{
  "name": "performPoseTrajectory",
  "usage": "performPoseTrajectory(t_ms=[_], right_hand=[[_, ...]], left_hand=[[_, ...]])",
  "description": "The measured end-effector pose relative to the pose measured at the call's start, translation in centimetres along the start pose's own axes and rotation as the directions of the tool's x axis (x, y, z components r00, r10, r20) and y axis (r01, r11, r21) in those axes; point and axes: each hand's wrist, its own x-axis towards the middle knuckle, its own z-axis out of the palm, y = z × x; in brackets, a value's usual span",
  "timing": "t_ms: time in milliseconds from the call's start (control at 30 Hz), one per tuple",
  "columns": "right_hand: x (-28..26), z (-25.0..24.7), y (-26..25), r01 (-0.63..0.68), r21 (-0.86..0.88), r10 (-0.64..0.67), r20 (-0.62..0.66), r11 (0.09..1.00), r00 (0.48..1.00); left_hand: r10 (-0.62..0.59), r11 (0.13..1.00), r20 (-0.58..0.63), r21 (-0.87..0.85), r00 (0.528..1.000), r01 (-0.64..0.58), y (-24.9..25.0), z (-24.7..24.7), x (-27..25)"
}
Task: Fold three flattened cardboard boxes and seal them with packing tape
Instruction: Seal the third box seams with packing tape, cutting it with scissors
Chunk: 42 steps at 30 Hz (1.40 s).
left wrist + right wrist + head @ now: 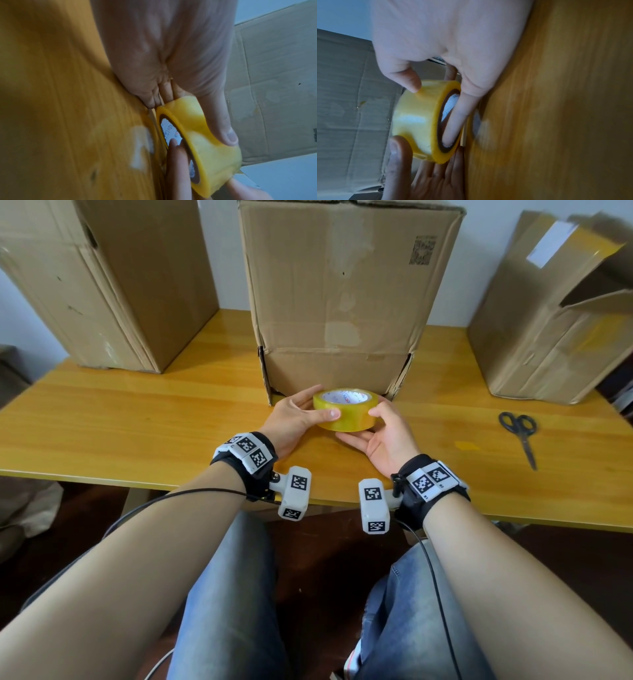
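Note:
A yellow roll of packing tape [346,409] is held low over the wooden table [137,419], right in front of the middle cardboard box [346,296]. My left hand [297,416] grips its left side, thumb on the outer band. My right hand [388,436] grips the right side, thumb on the band and fingers underneath. The left wrist view shows the roll [204,136] under my left thumb [224,125]. In the right wrist view my right forefinger [458,115] lies across the roll's [418,121] core. Two more boxes stand at the left [113,278] and right [555,313].
Black scissors [519,433] lie on the table to the right, beside a small yellow scrap of tape [464,445]. The right box has a loose flap at its top. The table's front edge runs just behind my wrists, with my knees below it.

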Motion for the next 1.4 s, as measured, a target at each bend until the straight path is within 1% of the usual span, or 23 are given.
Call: performPoseTrajectory(t_ms=[433,600,700,733,800,867,967,1067,1167,1267,1400], right_hand=[[0.4,-0.05,0.17,0.005,0.005,-0.005,-0.038,1.0,0.999],[0.46,-0.04,0.16,-0.001,-0.018,0.0,-0.052,1.0,0.999],[0.33,0.01,0.34,0.037,-0.021,-0.038,-0.071,0.999,0.997],[0.3,-0.11,0.32,0.044,-0.007,-0.045,-0.059,0.999,0.997],[0.07,-0.27,0.28,0.007,0.051,-0.007,-0.001,0.999,1.0],[-0.12,-0.13,0.14,-0.023,0.063,0.022,0.025,0.998,0.999],[-0.09,0.11,0.33,0.042,-0.014,-0.041,0.016,0.999,0.999],[-0.22,0.19,0.52,0.078,-0.044,-0.077,0.036,0.996,0.996],[-0.36,0.08,0.4,0.085,-0.063,-0.083,0.048,0.994,0.995],[-0.41,0.06,0.32,0.071,-0.047,-0.069,0.055,0.996,0.996],[-0.16,0.1,0.43,0.057,-0.047,-0.057,0.011,0.997,0.998]], left_hand=[[-0.009,1.0,-0.009,0.006,1.0,0.009,-0.05,0.09,0.11],[-0.015,1.0,-0.009,-0.004,1.0,0.015,-0.08,0.08,0.07],[-0.026,0.999,-0.026,-0.023,0.999,0.025,0.02,0.03,0.08],[-0.033,0.999,-0.026,-0.033,0.999,0.032,0.05,-0.04,0.09],[-0.045,0.998,-0.018,-0.041,0.999,0.044,0.0,-0.22,0.2],[-0.047,0.998,-0.019,-0.03,0.999,0.047,-0.04,-0.24,0.3],[-0.04,0.999,-0.028,-0.023,0.999,0.039,-0.13,-0.07,0.35],[-0.038,0.998,-0.04,-0.05,0.998,0.036,-0.18,-0.13,0.38],[-0.034,0.997,-0.039,-0.064,0.999,0.032,-0.13,-0.11,0.24],[-0.026,0.998,-0.038,-0.061,0.999,0.024,-0.16,-0.14,0.17],[-0.009,1.0,-0.044,-0.009,0.999,0.009,-0.38,-0.12,0.17]])
